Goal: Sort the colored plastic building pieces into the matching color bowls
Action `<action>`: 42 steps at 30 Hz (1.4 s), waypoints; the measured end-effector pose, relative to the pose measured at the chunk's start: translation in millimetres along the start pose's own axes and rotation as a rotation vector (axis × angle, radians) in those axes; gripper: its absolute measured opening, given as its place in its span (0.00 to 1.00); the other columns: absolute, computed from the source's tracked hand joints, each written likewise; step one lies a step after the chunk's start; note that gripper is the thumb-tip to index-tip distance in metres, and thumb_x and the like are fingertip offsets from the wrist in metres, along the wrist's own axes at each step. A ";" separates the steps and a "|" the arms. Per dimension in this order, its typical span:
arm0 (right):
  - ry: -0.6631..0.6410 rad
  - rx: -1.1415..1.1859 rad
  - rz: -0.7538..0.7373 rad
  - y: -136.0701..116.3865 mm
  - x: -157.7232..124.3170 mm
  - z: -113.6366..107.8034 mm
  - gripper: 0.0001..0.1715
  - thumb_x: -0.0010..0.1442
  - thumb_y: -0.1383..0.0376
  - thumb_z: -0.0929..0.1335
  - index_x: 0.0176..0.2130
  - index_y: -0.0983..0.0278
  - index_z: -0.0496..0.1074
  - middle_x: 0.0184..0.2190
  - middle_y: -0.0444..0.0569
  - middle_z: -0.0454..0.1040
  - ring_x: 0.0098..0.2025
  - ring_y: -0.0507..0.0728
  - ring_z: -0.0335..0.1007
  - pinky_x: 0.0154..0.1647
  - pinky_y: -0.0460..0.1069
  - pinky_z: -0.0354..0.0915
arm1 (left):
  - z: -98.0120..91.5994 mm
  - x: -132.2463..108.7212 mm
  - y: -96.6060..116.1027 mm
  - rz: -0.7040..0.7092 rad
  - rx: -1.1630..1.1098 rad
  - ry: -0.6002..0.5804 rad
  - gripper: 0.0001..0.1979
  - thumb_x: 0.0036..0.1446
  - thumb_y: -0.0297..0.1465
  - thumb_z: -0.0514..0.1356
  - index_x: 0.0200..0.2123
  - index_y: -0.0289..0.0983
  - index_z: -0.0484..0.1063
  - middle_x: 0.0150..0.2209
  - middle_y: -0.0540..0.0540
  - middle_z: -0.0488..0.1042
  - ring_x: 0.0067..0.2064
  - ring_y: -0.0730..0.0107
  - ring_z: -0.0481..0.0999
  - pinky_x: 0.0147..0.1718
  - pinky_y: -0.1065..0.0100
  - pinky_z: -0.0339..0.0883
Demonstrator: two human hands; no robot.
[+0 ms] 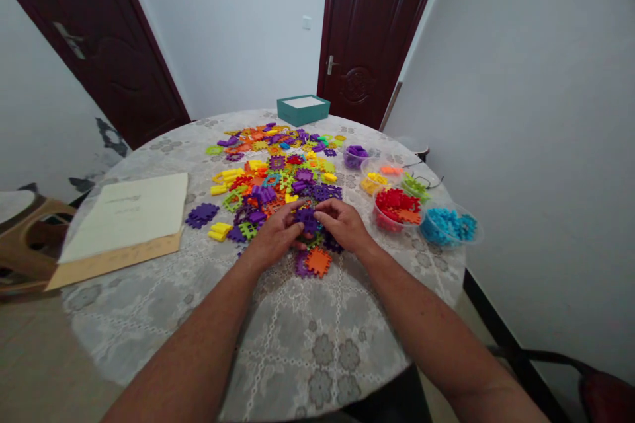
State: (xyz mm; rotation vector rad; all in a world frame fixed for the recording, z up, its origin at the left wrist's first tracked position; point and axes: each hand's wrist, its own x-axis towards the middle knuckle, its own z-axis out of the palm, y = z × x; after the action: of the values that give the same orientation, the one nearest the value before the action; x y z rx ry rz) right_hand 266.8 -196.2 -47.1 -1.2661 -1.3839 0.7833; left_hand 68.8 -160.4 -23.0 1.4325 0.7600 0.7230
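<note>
Between my two hands is a purple toothed plastic building piece (306, 219), just above the near end of a heap of colourful interlocking pieces (278, 178). My left hand (280, 231) grips its left side, fingers curled. On the other side, my right hand (342, 221) pinches its right edge between thumb and fingers. Below the hands, an orange square piece (318, 262) lies partly over a purple one (301, 264). A separate purple group of pieces (202, 215) and yellow pieces (219, 231) lie to the left of the heap.
Clear tubs along the right hold purple pieces (356, 155), yellow pieces (374, 182), green pieces (415, 186), red pieces (397, 205) and blue pieces (449, 223). A teal box (303, 110) stands at the back. Paper sheets (131, 215) lie at left on the round table (278, 344).
</note>
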 end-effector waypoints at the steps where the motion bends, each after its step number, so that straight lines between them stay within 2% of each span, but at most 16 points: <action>1: 0.008 -0.015 -0.011 0.1 -0.5 0.5 0.13 0.60 0.56 0.72 0.43 0.60 0.77 0.36 0.44 0.79 0.35 0.55 0.74 0.39 0.50 0.68 | 0.1 0.0 0.3 0.003 0.003 0.004 0.32 0.59 0.29 0.62 0.67 0.40 0.63 0.40 0.44 0.77 0.40 0.61 0.83 0.32 0.61 0.82; 5: 0.043 -0.067 -0.054 -1.9 -1.2 -2.0 0.14 0.63 0.57 0.70 0.47 0.60 0.77 0.39 0.45 0.80 0.38 0.55 0.76 0.42 0.50 0.70 | 0.4 1.4 -0.4 -0.001 -0.034 0.067 0.33 0.59 0.28 0.62 0.67 0.41 0.63 0.38 0.47 0.76 0.39 0.62 0.83 0.32 0.62 0.82; 9: 0.253 -0.265 -0.075 3.8 4.1 -19.1 0.16 0.65 0.63 0.64 0.50 0.60 0.77 0.45 0.48 0.81 0.46 0.58 0.76 0.52 0.52 0.70 | -0.7 5.0 -4.2 -0.008 -0.129 0.188 0.34 0.60 0.28 0.63 0.69 0.41 0.60 0.34 0.51 0.72 0.38 0.63 0.84 0.35 0.61 0.83; 12: 0.342 -0.495 -0.047 17.2 9.6 -34.5 0.20 0.63 0.69 0.62 0.49 0.62 0.78 0.48 0.51 0.80 0.51 0.59 0.75 0.58 0.55 0.67 | -0.9 6.6 -4.4 -0.035 -0.216 0.252 0.34 0.60 0.27 0.63 0.68 0.39 0.60 0.39 0.47 0.75 0.39 0.62 0.85 0.36 0.63 0.83; 16: 0.260 -0.654 -0.027 33.3 12.4 -42.7 0.21 0.62 0.72 0.62 0.49 0.64 0.78 0.49 0.55 0.79 0.54 0.60 0.74 0.61 0.55 0.65 | -0.3 5.9 -0.4 -0.053 -0.321 0.271 0.32 0.59 0.26 0.63 0.66 0.36 0.61 0.44 0.42 0.78 0.40 0.62 0.85 0.36 0.65 0.82; 19: 0.164 -0.690 -0.015 37.4 11.0 -40.6 0.18 0.62 0.69 0.67 0.50 0.63 0.79 0.48 0.56 0.79 0.52 0.61 0.74 0.60 0.56 0.65 | -0.5 5.1 0.9 -0.058 -0.351 0.278 0.31 0.59 0.25 0.62 0.66 0.37 0.61 0.45 0.42 0.78 0.41 0.62 0.86 0.37 0.64 0.82; 23: 0.152 -0.635 -0.014 38.4 9.2 -38.7 0.19 0.59 0.65 0.72 0.51 0.60 0.78 0.46 0.54 0.79 0.48 0.61 0.75 0.57 0.56 0.67 | -1.7 5.7 -2.0 -0.050 -0.361 0.269 0.30 0.59 0.26 0.63 0.65 0.38 0.62 0.47 0.41 0.78 0.41 0.63 0.85 0.39 0.63 0.82; 32: 0.195 -0.456 0.073 36.9 13.8 -44.0 0.15 0.60 0.60 0.67 0.44 0.61 0.78 0.37 0.47 0.78 0.41 0.58 0.73 0.47 0.54 0.67 | 0.5 4.9 -1.0 -0.040 -0.344 0.291 0.28 0.59 0.24 0.63 0.63 0.38 0.66 0.41 0.46 0.76 0.41 0.70 0.82 0.43 0.64 0.82; 35: 0.214 -0.304 0.126 29.4 14.2 -42.2 0.17 0.57 0.57 0.68 0.43 0.62 0.77 0.34 0.45 0.77 0.37 0.56 0.71 0.40 0.51 0.67 | 0.5 5.7 -1.7 -0.032 -0.341 0.296 0.28 0.59 0.24 0.63 0.62 0.38 0.67 0.40 0.47 0.75 0.40 0.71 0.81 0.43 0.64 0.81; 39: 0.138 -0.001 0.233 16.3 12.8 -36.8 0.20 0.55 0.54 0.71 0.45 0.62 0.75 0.27 0.40 0.71 0.26 0.53 0.65 0.27 0.47 0.63 | -0.4 7.9 -5.1 -0.019 -0.320 0.300 0.26 0.57 0.24 0.64 0.60 0.40 0.70 0.40 0.48 0.74 0.40 0.71 0.80 0.43 0.63 0.82; 42: 0.137 0.058 0.198 7.5 10.7 -33.3 0.22 0.56 0.55 0.72 0.48 0.61 0.74 0.27 0.39 0.71 0.26 0.52 0.65 0.26 0.47 0.63 | -0.3 8.2 -6.0 -0.019 -0.319 0.285 0.26 0.57 0.25 0.65 0.59 0.39 0.70 0.41 0.47 0.75 0.41 0.71 0.80 0.43 0.63 0.81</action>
State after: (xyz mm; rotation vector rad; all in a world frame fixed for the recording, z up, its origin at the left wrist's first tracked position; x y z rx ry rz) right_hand 301.9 -190.2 -43.7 -1.3985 -1.1309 0.8485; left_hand 73.2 -153.6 -29.3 1.0449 0.8325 0.9989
